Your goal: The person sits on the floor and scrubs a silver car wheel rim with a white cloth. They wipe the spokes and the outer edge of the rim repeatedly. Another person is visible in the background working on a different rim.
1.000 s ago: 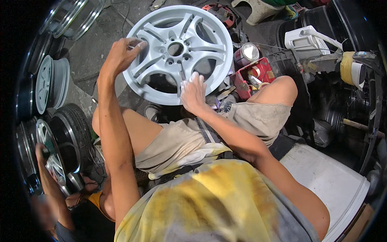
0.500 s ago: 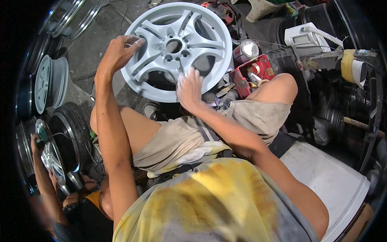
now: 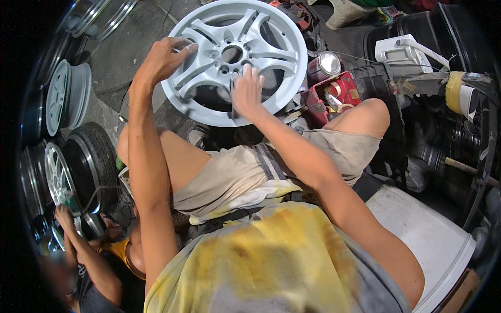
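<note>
A pale grey-white alloy wheel with split spokes and a round hub hole lies face up beyond my knees. My left hand grips its left edge, the thumb and fingertips curled over the rim. On the lower spoke, just below the hub, rests my right hand; its fingers are stretched out and slightly apart. Pale dust coats the fingertips of both hands. Whatever may lie beneath the right fingertips is hidden.
Right of the wheel stand an open tin and a red tray holding tools and tape. Farther right is a white plastic appliance. At left are more wheels, a tyre and another person's arm with a green tool.
My right hand has moved up the spoke toward the hub. My left hand still grips the rim. The whole view has shifted slightly; the other person's hand is lower.
</note>
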The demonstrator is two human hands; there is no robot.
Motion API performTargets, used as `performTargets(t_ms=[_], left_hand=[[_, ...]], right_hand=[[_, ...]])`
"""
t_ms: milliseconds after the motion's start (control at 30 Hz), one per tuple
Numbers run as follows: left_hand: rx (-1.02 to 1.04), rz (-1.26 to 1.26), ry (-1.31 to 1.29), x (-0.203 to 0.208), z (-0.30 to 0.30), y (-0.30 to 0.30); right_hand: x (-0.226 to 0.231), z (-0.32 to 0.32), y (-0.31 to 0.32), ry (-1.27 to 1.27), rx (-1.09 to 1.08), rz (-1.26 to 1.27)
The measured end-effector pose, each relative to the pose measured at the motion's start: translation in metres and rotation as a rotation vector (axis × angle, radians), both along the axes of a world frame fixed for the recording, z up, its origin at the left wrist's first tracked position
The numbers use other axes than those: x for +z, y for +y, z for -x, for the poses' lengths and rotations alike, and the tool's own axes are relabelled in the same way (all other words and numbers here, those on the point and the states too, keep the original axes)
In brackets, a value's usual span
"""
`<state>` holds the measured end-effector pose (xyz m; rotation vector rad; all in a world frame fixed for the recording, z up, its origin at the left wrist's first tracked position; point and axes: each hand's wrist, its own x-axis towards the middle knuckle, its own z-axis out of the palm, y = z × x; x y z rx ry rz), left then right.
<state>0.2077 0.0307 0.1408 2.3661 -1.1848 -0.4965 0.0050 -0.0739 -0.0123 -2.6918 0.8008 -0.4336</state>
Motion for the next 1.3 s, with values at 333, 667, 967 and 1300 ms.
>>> performTargets(t_ms=[333, 667, 967, 1300], left_hand=[[0.03, -0.021, -0.056, 0.002, 0.0, 0.011], [0.006, -0.002, -0.094, 0.001, 0.0, 0.015], [-0.003, 0.044, -0.047, -0.001, -0.001, 0.014], [0.165, 0.031, -0.054, 0.006, -0.01, 0.037]], right_hand=[[0.026, 0.07, 0.043, 0.155, 0.02, -0.22], [0.03, 0.075, 0.048, 0.137, 0.002, -0.243], [-0.002, -0.04, -0.05, 0.125, 0.217, -0.137], [0.028, 0.026, -0.082, 0.363, 1.286, 0.336]])
